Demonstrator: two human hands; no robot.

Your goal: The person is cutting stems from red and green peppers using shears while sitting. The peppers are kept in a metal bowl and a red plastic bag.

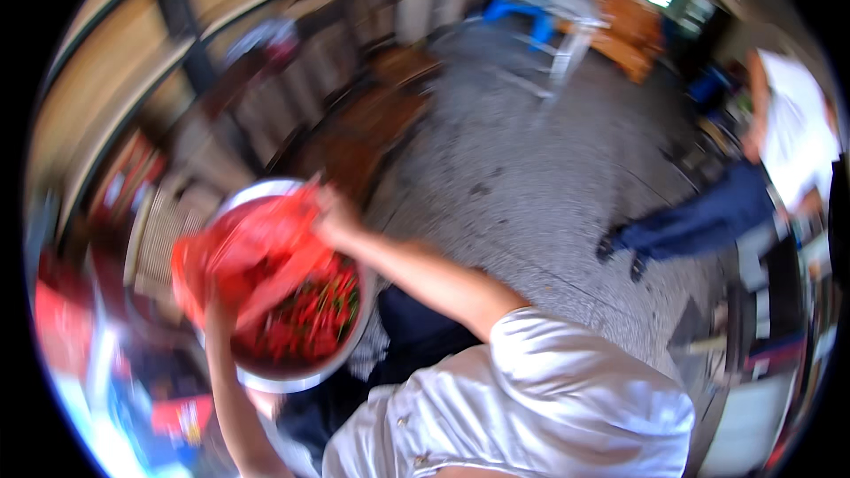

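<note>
A wide basin with a pale rim stands in front of me, with red chili peppers and bits of green stem inside. Over its far left part spreads a thin red plastic bag. My right hand grips the bag's edge above the far rim. My left hand is on the bag's near left side; its fingers are blurred and partly covered by the red plastic, though the bag looks held there. The basin's far left inside is hidden under the bag.
A person in a white top and dark trousers is at the right. Farther off are a table, a blue stool and an orange-brown wooden seat. Boxes and a slatted beige item crowd the left.
</note>
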